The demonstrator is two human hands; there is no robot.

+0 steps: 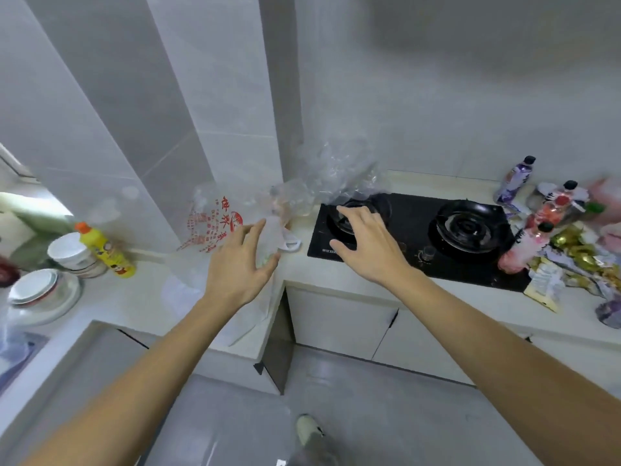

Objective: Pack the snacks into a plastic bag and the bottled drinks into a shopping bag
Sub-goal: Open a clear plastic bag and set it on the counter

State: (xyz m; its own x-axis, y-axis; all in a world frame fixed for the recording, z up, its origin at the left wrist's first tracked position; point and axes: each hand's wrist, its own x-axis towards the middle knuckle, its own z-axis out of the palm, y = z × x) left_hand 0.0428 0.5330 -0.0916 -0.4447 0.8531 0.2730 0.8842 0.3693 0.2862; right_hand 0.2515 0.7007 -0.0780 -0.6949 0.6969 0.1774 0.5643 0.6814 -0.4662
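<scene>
Both arms reach forward over the corner of a pale counter [141,297]. Left hand [240,264] spread, fingers straight and released, holding nothing, hovering in front of a clear plastic bag with red print [215,223] that lies slumped in the counter corner against the tiled wall. Right hand [364,245] likewise open, fingers extended and relaxed, above the left burner of a black gas hob [413,243]; whether it touches anything, cannot tell. A second crumpled clear plastic bag [339,173] stands behind the hob's left end, just past the right fingertips. Bottled drinks cluster at the hob's right side: a purple-labelled bottle [514,179] upright near the wall, a red-labelled bottle [556,203] beside it, a pink bottle [524,247] leaning at the hob's edge. Snack packets [578,257], gold and pale wrappers, lie heaped on the counter right of the bottles. Far left: yellow detergent bottle [106,250], stacked white bowls [72,253], plates [37,290]. A shoe [311,430] shows on the grey floor below.
</scene>
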